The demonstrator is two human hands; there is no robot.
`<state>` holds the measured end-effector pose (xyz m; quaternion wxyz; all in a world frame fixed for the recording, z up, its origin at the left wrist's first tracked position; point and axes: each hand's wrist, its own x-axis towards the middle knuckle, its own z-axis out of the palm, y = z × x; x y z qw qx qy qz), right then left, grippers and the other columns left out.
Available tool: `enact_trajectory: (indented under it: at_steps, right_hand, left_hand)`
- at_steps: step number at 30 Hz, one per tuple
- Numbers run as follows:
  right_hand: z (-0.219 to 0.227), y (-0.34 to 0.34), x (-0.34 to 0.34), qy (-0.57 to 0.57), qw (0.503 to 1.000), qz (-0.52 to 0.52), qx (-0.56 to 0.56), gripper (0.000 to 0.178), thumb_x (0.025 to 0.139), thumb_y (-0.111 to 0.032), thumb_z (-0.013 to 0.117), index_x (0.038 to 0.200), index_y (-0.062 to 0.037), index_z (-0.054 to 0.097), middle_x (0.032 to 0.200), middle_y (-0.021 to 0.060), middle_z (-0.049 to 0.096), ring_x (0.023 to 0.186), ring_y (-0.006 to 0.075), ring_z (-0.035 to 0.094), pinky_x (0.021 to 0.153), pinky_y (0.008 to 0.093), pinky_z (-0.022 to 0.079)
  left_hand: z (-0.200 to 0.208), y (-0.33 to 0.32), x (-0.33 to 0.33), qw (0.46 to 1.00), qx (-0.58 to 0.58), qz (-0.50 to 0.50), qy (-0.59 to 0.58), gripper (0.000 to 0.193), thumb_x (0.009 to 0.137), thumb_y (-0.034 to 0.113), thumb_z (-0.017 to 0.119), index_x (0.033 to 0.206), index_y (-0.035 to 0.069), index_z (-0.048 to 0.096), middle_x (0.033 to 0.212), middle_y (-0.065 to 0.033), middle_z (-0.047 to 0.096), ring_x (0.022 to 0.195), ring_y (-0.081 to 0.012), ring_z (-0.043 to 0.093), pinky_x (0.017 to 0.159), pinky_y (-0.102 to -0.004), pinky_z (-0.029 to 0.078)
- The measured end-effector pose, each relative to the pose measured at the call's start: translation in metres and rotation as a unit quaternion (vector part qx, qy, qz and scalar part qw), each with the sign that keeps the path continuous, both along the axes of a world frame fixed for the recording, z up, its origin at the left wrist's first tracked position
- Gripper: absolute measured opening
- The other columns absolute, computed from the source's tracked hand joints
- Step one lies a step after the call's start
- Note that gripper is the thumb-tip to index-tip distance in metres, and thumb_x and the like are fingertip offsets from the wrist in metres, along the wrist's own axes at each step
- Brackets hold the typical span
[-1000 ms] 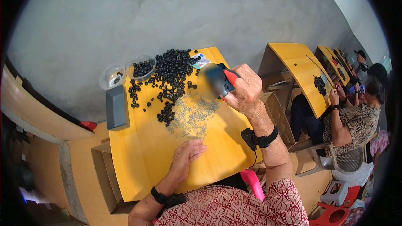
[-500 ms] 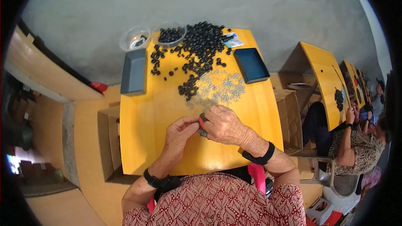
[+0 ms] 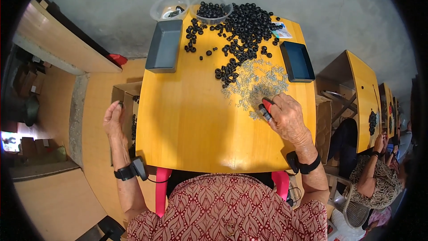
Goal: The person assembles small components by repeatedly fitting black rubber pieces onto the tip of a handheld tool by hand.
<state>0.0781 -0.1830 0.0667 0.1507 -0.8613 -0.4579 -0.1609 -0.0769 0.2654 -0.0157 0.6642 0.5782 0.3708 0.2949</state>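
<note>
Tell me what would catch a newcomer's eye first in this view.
The heap of black ring-shaped parts stands out first, spread over the far side of the yellow table. Next comes the right hand, with red and dark coverings at its fingertips, at the near edge of the scattered tiny silvery pieces. The left hand pinches a small dark piece beyond the table's left edge.

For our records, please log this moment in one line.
left hand: pinching small dark piece, left of table | right hand: at silvery pieces | black rings: heaped
</note>
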Motion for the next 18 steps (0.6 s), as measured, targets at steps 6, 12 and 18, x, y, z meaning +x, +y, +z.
enact_trajectory:
  at_steps: [6, 12, 18]
  right_hand:
    - [0.004, -0.014, 0.031, 0.035, 0.997, -0.056, -0.044, 0.022, 0.068, -0.006, 0.075, 0.085, 0.0016, 0.065, 0.081, 0.0138, 0.059, 0.080, 0.0304, 0.059, 0.070, 0.0400, 0.051]
    - [0.014, -0.007, 0.092, 0.016, 0.991, -0.130, -0.004, 0.029, 0.075, -0.007, 0.072, 0.102, -0.0007, 0.066, 0.083, 0.0126, 0.058, 0.083, 0.0300, 0.058, 0.071, 0.0401, 0.050]
    - [-0.002, 0.020, 0.153, 0.041, 0.985, -0.169, -0.012, 0.028, 0.085, -0.017, 0.066, 0.108, -0.0015, 0.064, 0.091, 0.0165, 0.064, 0.090, 0.0350, 0.062, 0.075, 0.0428, 0.050]
  left_hand:
    - [-0.024, 0.022, -0.024, 0.997, -0.024, 0.055, 0.056, 0.031, 0.092, 0.013, 0.068, 0.122, 0.007, 0.063, 0.119, -0.0055, 0.063, 0.110, -0.0151, 0.060, 0.096, -0.0281, 0.048]
    - [0.056, -0.047, 0.013, 0.996, 0.008, -0.090, -0.010, 0.025, 0.094, 0.017, 0.065, 0.118, 0.008, 0.065, 0.115, -0.0059, 0.067, 0.113, -0.0149, 0.060, 0.099, -0.0287, 0.046]
    - [0.075, -0.118, 0.042, 0.960, -0.035, -0.276, -0.017, 0.021, 0.095, 0.010, 0.061, 0.113, 0.002, 0.067, 0.110, -0.0070, 0.069, 0.106, -0.0156, 0.062, 0.099, -0.0292, 0.045]
